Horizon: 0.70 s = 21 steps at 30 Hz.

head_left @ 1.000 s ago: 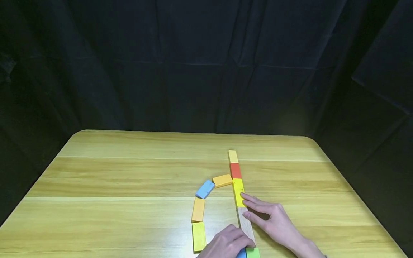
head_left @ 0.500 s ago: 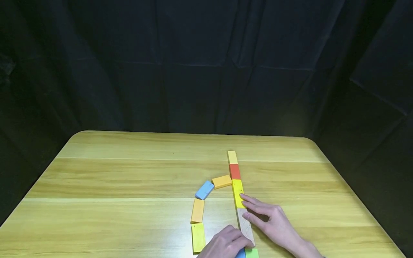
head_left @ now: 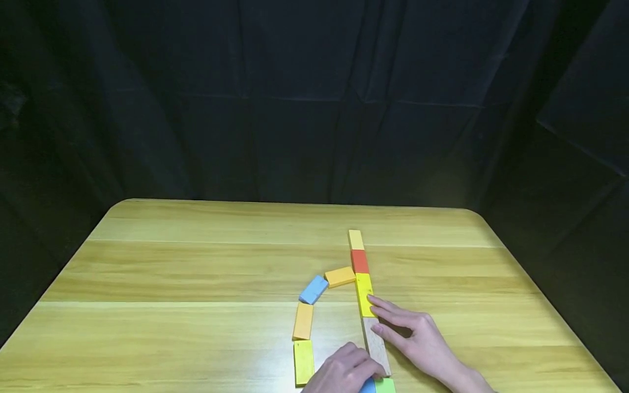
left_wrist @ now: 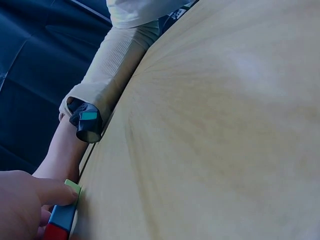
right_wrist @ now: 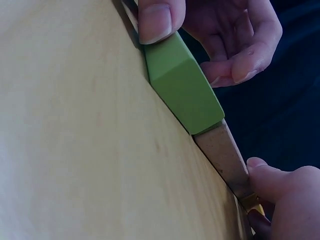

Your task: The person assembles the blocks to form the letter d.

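In the head view my left hand (head_left: 344,371) curls over the near end of a block row, at a blue block (head_left: 367,386) and a green block (head_left: 385,385). The right wrist view has its thumb (right_wrist: 156,22) on one side of the green block (right_wrist: 185,95), with fingers behind. My right hand (head_left: 415,338) reaches in from the right, fingers fairly straight. Its fingertips touch the right side of a yellow block (head_left: 363,292), and its thumb touches a plain wooden block (head_left: 375,349). A red block (left_wrist: 56,233) shows beside the blue one in the left wrist view.
Farther along the row lie a red block (head_left: 360,262) and a pale yellow block (head_left: 356,239). An arc of orange (head_left: 340,277), blue (head_left: 313,289), light orange (head_left: 303,322) and yellow (head_left: 304,363) blocks bends left on the wooden table (head_left: 172,305). A dark curtain (head_left: 295,109) hangs behind.
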{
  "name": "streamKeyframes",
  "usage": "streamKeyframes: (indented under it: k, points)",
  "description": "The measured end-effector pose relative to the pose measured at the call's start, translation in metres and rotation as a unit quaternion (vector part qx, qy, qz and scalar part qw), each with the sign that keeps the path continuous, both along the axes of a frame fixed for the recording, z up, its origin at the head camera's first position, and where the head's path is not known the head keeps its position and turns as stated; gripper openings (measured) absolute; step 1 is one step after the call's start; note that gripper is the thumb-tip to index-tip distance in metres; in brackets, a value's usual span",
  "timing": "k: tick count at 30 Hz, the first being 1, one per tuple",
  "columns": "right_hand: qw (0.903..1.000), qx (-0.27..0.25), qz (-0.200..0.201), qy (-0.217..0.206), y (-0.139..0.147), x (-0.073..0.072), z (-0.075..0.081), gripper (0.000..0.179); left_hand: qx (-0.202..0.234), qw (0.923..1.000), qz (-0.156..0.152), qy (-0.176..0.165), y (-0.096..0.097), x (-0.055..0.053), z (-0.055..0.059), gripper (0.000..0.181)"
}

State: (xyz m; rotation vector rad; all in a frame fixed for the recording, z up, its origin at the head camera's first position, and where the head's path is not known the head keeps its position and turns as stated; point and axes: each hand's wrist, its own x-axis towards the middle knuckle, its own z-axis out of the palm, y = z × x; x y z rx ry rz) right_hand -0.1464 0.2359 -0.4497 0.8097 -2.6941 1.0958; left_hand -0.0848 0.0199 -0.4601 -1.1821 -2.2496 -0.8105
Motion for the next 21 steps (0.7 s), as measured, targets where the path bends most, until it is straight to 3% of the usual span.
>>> streamKeyframes:
  k: [9,16,21]
  points:
    - [1.0,0.007,-0.004,-0.004,0.0,-0.001,0.001,0.034,0.003,1.0,-0.002,0.006,-0.001,0.0,0.001,0.026]
    - [0.9998,0.01,0.006,0.018,-0.001,-0.001,0.001,0.035,0.031,0.9986,-0.006,-0.041,-0.008,0.0,0.004,0.031]
    - [0.998,-0.006,0.026,0.058,0.002,-0.001,-0.002,0.034,0.057,0.9982,0.02,-0.003,-0.025,-0.004,0.005,0.022]
